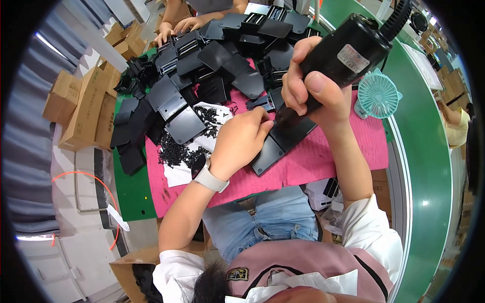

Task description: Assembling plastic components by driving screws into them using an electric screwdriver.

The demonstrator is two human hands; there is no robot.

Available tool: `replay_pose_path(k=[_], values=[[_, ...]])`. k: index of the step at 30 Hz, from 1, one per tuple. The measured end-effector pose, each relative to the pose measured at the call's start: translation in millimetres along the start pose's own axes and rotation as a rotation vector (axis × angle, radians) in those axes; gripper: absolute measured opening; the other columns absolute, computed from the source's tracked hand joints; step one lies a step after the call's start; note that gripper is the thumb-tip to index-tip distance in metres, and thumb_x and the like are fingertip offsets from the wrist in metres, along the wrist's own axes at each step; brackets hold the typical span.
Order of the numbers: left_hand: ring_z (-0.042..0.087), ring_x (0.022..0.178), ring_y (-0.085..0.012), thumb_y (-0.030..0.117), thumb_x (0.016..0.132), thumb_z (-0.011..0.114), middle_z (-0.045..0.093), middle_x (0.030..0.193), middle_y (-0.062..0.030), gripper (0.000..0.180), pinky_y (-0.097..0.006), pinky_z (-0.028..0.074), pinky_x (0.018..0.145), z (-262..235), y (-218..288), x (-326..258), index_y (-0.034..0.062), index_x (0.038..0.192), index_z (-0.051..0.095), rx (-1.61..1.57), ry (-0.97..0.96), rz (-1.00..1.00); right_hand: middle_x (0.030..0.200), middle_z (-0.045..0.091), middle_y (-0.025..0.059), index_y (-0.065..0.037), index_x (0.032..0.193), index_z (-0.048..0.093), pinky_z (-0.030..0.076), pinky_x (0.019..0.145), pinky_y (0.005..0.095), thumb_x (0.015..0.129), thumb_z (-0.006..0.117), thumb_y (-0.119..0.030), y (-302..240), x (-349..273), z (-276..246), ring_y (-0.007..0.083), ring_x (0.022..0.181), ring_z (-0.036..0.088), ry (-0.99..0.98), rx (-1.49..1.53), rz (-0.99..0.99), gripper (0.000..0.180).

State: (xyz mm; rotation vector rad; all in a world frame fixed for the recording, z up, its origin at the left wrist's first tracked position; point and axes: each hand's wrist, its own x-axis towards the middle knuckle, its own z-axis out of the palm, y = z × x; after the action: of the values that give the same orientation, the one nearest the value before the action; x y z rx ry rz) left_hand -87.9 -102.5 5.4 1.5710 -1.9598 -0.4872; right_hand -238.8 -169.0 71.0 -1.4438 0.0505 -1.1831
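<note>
Right hand (318,88) wrapped around black power screwdriver (361,43), its lower end at black panel (295,134) near front edge of bench (134,199). Left hand (241,132) on panel, fingers bent; cannot tell whether pinching anything. Small black screws (174,150) toward left edge; turquoise fan (378,95) near right edge.

Right hand (329,101) grips black power tool (336,61).
</note>
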Motion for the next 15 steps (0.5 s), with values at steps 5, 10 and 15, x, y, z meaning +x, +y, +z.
replay_pose_path(k=[5,10,15], values=[[0.058,0.062,-0.0329,0.013,0.080,0.061,0.058,0.065,-0.0153,0.016,-0.040,0.043,0.056,9,-11,1,0.0029,0.086,0.050,-0.318,0.083,-0.024,0.053,0.043,0.0042,0.000,0.092,0.043,0.032,0.038,0.0221,0.077,0.062,-0.015,2,5,13,0.0100,0.038,0.039,-0.011,-0.079,0.068,0.028],[0.054,0.054,-0.0301,0.007,0.075,0.063,0.053,0.058,-0.0128,0.021,-0.038,0.038,0.051,10,-12,2,0.0030,0.081,0.043,-0.316,0.075,-0.102,0.051,0.044,0.0042,0.001,0.085,0.045,0.032,0.037,0.0220,0.074,0.066,-0.014,10,10,18,0.0098,0.037,0.040,-0.051,-0.151,0.060,0.028],[0.053,0.054,-0.0312,0.007,0.075,0.063,0.051,0.056,-0.0129,0.021,-0.038,0.037,0.051,11,-13,2,0.0024,0.079,0.043,-0.346,0.086,-0.096,0.052,0.044,0.0042,0.000,0.085,0.044,0.031,0.037,0.0224,0.073,0.067,-0.018,11,8,16,0.0094,0.037,0.039,-0.067,-0.084,0.136,0.031]])
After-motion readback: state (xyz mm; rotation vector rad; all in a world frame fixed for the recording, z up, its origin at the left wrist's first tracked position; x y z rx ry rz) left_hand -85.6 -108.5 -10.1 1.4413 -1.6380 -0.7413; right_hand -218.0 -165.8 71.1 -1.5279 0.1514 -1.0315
